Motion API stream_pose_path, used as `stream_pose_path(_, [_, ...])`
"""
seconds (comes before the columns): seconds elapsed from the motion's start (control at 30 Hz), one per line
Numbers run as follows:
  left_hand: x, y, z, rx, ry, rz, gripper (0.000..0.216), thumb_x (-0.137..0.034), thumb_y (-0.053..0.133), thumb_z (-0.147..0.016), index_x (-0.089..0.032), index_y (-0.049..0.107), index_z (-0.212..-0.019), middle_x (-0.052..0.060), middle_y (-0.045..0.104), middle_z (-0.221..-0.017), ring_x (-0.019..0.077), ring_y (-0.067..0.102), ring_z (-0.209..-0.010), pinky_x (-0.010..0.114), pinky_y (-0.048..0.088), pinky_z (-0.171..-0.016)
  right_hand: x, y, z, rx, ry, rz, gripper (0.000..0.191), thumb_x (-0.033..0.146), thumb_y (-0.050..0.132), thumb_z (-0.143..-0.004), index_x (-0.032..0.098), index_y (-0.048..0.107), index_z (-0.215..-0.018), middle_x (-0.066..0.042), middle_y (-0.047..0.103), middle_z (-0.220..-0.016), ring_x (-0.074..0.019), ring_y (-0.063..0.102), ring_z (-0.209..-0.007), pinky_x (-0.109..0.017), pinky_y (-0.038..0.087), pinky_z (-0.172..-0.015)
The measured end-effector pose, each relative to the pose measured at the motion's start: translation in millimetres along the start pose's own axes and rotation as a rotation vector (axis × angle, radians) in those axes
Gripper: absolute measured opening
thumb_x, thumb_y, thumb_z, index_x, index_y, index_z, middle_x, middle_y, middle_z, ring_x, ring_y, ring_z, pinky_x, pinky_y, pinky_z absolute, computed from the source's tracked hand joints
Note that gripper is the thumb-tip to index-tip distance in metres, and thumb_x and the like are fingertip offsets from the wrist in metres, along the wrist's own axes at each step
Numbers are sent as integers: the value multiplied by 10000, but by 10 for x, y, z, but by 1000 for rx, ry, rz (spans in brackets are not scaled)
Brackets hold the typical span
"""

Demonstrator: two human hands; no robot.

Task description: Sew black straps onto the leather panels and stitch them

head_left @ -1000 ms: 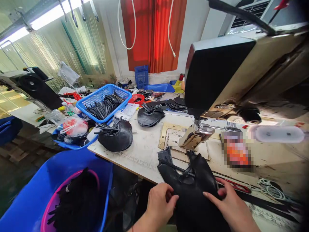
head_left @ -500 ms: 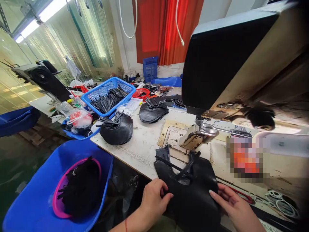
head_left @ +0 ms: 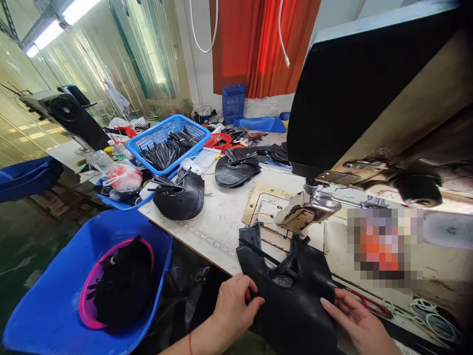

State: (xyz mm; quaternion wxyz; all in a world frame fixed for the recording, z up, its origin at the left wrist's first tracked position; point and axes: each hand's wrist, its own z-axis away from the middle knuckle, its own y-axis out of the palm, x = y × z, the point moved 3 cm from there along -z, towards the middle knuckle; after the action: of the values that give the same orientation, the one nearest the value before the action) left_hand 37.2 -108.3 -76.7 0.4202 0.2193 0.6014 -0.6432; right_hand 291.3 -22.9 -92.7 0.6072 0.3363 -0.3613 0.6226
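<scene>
Between my hands lies a black leather shoe upper (head_left: 291,315) with crossing narrow straps, its far end resting on the sewing table (head_left: 218,231). My left hand (head_left: 236,303) is closed at the left edge, fingers curled and thumb against the leather. At the opposite edge, my right hand (head_left: 354,315) pinches the piece with the thumb on top and the fingers below or behind. Just beyond the upper stands the sewing machine (head_left: 310,209), its metal foot area close to the straps. The near part of the leather drops over the table edge toward my lap.
Two stacks of black uppers (head_left: 185,197) sit farther back. A blue basket (head_left: 166,148) holds black strips. At lower left, a blue tub (head_left: 44,301) contains a pink basin (head_left: 85,305) of black pieces. Red-handled scissors (head_left: 377,306) and white cord (head_left: 432,315) lie at right.
The head view has shifted slightly, so the machine head sits a little farther right. Both hands keep nearly the same hold on the upper.
</scene>
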Motion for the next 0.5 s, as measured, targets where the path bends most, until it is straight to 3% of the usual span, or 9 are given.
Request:
stream_pose_path(0.23, [-15,-7,-11,-3,-9,-1,109,-184,714,-709,-199,636,-783,-36,549,-680,116,482,-617,254,300,-587,13,40,9,17,43,-24,494,443,900,-392,230,689,-785,-12,738,-743,-258,702,-773,-302,604,-723])
stream_pose_path(0.5, [34,-38,-4,-55,-75,91,148,-219,724,-711,-199,617,-810,-36,550,-668,124,484,-616,267,342,-605,-125,-31,21,73,26,-74,601,466,903,-473,249,682,-988,-52,769,-996,-272,694,-996,-301,571,-840])
